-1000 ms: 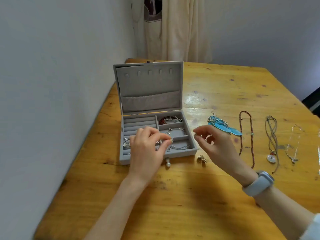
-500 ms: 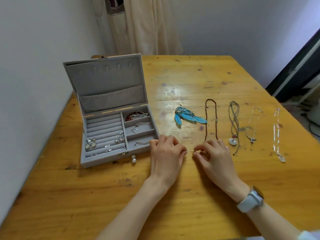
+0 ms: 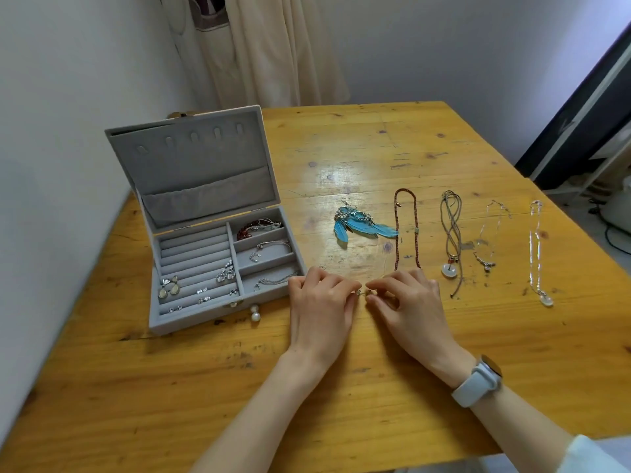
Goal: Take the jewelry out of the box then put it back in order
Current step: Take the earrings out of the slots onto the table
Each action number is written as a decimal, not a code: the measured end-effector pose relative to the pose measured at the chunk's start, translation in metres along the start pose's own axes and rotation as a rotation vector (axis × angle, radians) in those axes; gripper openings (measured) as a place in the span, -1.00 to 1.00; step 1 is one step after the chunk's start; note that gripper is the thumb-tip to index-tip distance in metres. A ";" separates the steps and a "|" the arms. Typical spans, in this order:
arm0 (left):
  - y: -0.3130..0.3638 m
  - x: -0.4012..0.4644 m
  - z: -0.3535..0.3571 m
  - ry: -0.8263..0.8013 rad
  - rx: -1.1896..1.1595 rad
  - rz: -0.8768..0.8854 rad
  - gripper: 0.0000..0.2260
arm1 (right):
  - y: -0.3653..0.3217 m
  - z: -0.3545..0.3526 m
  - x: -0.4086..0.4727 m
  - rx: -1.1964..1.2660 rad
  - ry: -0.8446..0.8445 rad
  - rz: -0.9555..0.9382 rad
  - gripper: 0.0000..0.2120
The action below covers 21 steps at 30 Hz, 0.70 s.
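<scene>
While both hands, left hand point(image 3: 321, 302) and right hand point(image 3: 408, 302), are pinching tiny earrings point(image 3: 363, 292) mid-frame, we are keeping each grip light, setting them on the table point(image 3: 341, 387) neatly.

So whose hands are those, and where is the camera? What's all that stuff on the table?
No machine here: they are a person's own two hands. The camera sits on their head, looking down, so you see what they see. On the wooden table stands an open grey jewelry box with earrings and bracelets inside. Beside it lie blue feather earrings, a red bead necklace, a cord necklace and two thin chains, plus pearl earrings by the box. The left hand and right hand each pinch a tiny piece between them, too small to name.
</scene>
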State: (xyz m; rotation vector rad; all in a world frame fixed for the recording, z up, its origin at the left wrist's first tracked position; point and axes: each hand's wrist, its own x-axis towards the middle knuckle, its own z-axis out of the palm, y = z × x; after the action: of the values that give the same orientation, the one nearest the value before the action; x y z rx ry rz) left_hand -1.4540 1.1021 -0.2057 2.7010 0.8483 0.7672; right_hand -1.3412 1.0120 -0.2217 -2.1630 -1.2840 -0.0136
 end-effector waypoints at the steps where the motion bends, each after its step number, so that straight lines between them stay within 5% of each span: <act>1: 0.000 0.000 -0.001 0.000 -0.001 -0.006 -0.87 | 0.000 -0.001 -0.001 0.009 -0.005 -0.007 -0.81; 12: -0.038 -0.009 -0.038 0.099 -0.052 -0.092 -0.85 | -0.031 -0.004 0.015 0.134 0.028 -0.115 -0.79; 21: -0.136 -0.029 -0.100 0.167 0.256 -0.475 -0.85 | -0.117 0.044 0.056 0.167 -0.190 -0.372 -0.85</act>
State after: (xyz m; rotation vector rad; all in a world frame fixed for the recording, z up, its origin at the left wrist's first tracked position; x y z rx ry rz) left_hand -1.5927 1.2000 -0.1799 2.4915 1.6490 0.8208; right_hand -1.4183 1.1182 -0.1816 -1.7939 -1.7177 0.1454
